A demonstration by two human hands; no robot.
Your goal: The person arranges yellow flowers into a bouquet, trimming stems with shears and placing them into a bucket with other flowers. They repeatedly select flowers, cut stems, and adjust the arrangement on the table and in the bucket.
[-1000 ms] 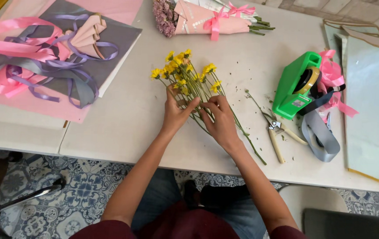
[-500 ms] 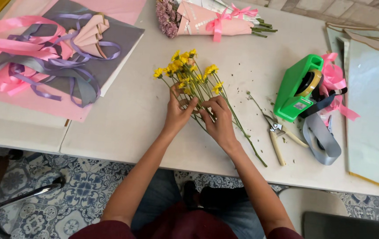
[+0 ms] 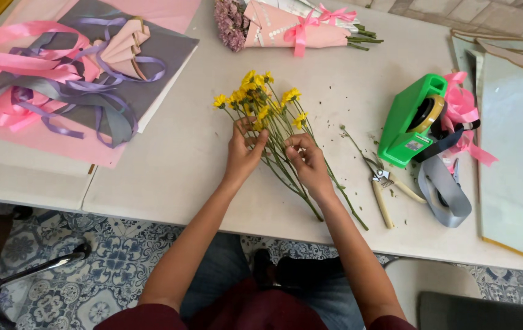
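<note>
Both hands have slid up the stems toward the blooms. Now the left hand pinches the yellow flowers just under their heads, and the right hand pinches the stems beside it. They lie mid-worktop, stems slanting toward the near edge, right of the hands. Clippers lie nearer the right hand.

Both arms stretched forward, left hand fingers curled, right hand fingertips pinched, hands close together
</note>
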